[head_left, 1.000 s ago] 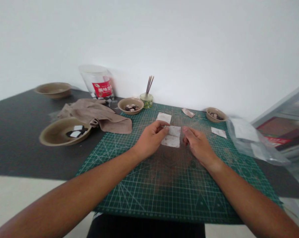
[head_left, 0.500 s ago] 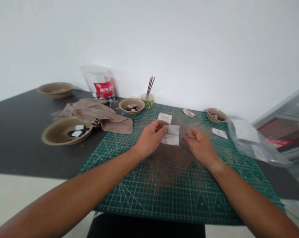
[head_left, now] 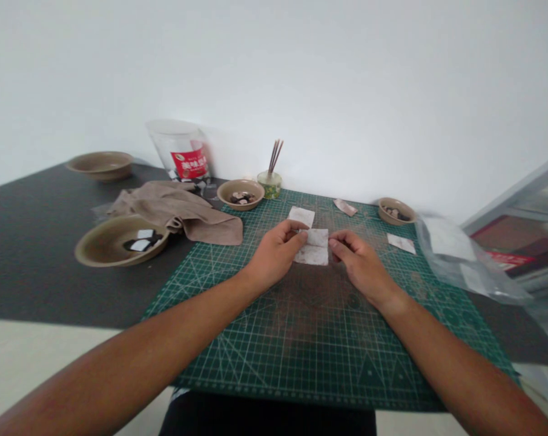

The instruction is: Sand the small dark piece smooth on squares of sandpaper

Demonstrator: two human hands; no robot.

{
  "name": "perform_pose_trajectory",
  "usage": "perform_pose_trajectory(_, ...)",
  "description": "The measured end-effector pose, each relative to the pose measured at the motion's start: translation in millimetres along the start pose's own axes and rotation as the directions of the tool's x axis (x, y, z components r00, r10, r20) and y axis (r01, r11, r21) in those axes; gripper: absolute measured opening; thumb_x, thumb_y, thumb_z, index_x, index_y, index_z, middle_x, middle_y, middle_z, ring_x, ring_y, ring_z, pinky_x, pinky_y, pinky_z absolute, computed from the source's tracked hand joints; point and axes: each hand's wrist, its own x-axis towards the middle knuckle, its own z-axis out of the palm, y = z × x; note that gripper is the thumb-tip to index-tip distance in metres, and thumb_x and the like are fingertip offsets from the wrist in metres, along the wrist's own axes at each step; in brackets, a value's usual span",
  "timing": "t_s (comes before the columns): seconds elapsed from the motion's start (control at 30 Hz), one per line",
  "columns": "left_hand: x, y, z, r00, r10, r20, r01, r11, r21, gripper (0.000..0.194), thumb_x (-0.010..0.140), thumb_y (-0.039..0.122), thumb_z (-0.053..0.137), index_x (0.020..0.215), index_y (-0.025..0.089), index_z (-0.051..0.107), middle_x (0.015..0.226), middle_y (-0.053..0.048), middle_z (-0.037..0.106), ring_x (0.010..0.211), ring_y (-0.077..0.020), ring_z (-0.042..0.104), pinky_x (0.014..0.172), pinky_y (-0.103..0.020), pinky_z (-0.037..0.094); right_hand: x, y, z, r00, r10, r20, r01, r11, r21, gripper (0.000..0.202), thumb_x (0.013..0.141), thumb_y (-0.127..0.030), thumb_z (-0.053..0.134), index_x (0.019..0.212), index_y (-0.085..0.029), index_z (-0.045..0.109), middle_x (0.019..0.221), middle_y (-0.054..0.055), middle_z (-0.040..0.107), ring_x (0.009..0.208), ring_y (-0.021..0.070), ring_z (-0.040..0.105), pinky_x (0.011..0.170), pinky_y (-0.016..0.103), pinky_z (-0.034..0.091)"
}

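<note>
A creased, brown-specked white paper square is in front of me above the green cutting mat, with a fold line across its middle. My left hand is closed, thumb and forefinger pinching its left edge. At the opposite edge, the thumb and fingertips of my right hand come together on the paper's right side; the exact contact is small and blurred. Just behind lies another white paper piece, partly covered by my left fingers.
Left are a bowl with dark and white pieces, a brown cloth, a clear tub and an outer bowl. Behind stand a small bowl and a reed jar. Right are another bowl, paper and a plastic bag.
My right hand has uncurled from a loose fist and moved slightly left, its fingertips now at the paper's right edge. My left hand keeps its pinch.
</note>
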Motion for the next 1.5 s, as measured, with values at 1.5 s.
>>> perform_pose_trajectory(1.5, -5.5, 8.3, 1.3, 0.991, -0.005, 0.135, 0.031, 0.98, -0.196, 0.034, 0.07, 0.016, 0.062, 0.103, 0.02, 0.065, 0.08, 0.001, 0.065, 0.07, -0.0133, 0.057, 0.064, -0.025, 0.043, -4.5, -4.9, 3.3, 0.998, 0.049, 0.049, -0.057, 0.985, 0.165, 0.014, 0.087, -0.03, 0.06, 0.096, -0.021, 0.066, 0.079, -0.002, 0.063, 0.071, 0.0158, 0.056, 0.065, 0.029, 0.043)
